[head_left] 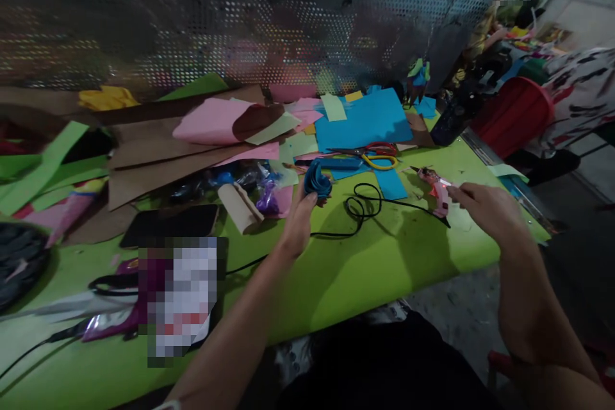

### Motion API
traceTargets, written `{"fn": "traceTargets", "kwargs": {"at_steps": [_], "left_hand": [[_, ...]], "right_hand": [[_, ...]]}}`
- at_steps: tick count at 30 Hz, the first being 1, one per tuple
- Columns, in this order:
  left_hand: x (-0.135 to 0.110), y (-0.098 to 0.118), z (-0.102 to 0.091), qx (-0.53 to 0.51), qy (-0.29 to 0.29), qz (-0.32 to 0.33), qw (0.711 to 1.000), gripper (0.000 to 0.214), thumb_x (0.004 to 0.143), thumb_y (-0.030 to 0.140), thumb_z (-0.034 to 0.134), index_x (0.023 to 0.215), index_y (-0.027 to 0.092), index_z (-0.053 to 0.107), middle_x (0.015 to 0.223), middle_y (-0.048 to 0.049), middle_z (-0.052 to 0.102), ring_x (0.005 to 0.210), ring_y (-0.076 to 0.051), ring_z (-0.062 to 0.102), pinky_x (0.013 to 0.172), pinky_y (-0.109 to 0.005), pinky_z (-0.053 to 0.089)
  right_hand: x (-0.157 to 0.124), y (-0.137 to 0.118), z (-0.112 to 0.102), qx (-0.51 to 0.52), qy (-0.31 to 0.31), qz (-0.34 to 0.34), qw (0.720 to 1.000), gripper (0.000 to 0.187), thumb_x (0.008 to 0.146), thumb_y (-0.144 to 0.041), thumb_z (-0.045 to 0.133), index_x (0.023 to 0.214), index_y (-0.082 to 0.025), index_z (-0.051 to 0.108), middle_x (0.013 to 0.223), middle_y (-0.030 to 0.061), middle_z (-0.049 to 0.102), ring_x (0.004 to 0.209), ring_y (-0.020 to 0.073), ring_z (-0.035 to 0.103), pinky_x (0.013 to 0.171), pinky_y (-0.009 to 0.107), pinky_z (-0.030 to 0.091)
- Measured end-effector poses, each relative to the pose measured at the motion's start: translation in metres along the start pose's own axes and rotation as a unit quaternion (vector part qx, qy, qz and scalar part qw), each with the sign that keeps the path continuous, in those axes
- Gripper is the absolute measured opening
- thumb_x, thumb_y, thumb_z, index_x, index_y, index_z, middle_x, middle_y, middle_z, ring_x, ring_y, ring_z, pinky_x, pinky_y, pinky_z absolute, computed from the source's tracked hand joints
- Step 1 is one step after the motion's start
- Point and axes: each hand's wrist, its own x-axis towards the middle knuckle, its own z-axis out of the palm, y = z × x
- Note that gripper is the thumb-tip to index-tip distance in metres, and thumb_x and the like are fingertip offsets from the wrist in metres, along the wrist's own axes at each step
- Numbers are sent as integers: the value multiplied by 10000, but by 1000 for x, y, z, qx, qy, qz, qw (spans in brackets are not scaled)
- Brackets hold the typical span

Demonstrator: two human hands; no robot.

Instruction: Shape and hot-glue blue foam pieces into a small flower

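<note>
My left hand [298, 221] is closed around a blue rolled flower [317, 180] with layered, curling petals, held above the table. My right hand [487, 208] reaches to the right side of the table, its fingers pinched at a pink glue gun [439, 195] with a small red light showing. A black cord [358, 208] runs from the glue gun and loops between my two hands. Behind the flower lie scissors [379, 157] with red and yellow handles, next to blue sheets [368, 118].
Pink [216, 120] and brown sheets [144, 147] pile up along the back, below a perforated metal panel [298, 32]. On the left lie a dark phone [169, 224], a cardboard roll [241, 208] and a purple packet [115, 320]. A red chair [516, 115] stands beyond the table's right end.
</note>
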Motion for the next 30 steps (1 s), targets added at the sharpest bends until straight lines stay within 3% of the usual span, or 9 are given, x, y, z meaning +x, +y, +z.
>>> {"fn": "traceTargets", "kwargs": {"at_steps": [2, 4, 6, 10, 13, 18, 30], "left_hand": [[1, 0, 0, -3, -10, -1, 1000, 451, 932, 502, 468, 1249, 204, 589, 1067, -99, 684, 886, -211, 608, 766, -365, 483], [1, 1, 0, -10, -25, 1, 1000, 456, 923, 514, 470, 1232, 202, 595, 1046, -100, 686, 876, -215, 607, 758, -370, 487], [0, 3, 0, -15, -36, 5, 999, 455, 915, 520, 478, 1213, 199, 601, 1039, -100, 684, 864, -214, 603, 750, -370, 486], [-2, 7, 0, -2, -45, 5, 999, 464, 923, 518, 453, 1223, 197, 603, 1056, -104, 687, 868, -212, 600, 744, -364, 483], [-3, 8, 0, 8, -54, 4, 998, 485, 927, 518, 443, 1258, 191, 583, 1067, -100, 686, 873, -210, 602, 742, -356, 482], [-3, 8, 0, 3, -69, 7, 998, 469, 931, 520, 450, 1242, 192, 576, 1026, -85, 682, 876, -209, 600, 742, -354, 481], [-4, 12, 1, 7, -68, 4, 998, 448, 932, 506, 452, 1219, 189, 585, 948, -74, 686, 800, -203, 581, 692, -358, 461]], "right_hand": [[-1, -24, -8, 29, 28, -97, 995, 413, 936, -573, 542, 810, -231, 737, 807, 104, 709, 770, 262, 632, 679, 361, 409], [1, -54, -10, 127, 22, -201, 971, 321, 939, -511, 588, 933, -241, 760, 951, 98, 735, 844, 247, 655, 739, 364, 459], [5, -87, -6, 200, -7, -271, 942, 236, 935, -446, 634, 937, -252, 769, 939, 78, 735, 883, 236, 662, 795, 363, 486], [14, -140, 14, 261, -44, -358, 895, 162, 940, -365, 654, 966, -265, 779, 934, 54, 722, 884, 210, 650, 820, 354, 501], [18, -164, 28, 279, -63, -391, 875, 137, 937, -324, 662, 964, -262, 782, 937, 49, 715, 891, 197, 643, 823, 336, 502], [21, -178, 37, 271, -67, -411, 868, 123, 931, -285, 664, 939, -238, 777, 920, 54, 708, 869, 189, 649, 788, 314, 504], [24, -183, 35, 231, -56, -451, 861, 132, 941, -292, 649, 919, -225, 761, 904, 60, 703, 876, 202, 654, 771, 312, 483]]}}
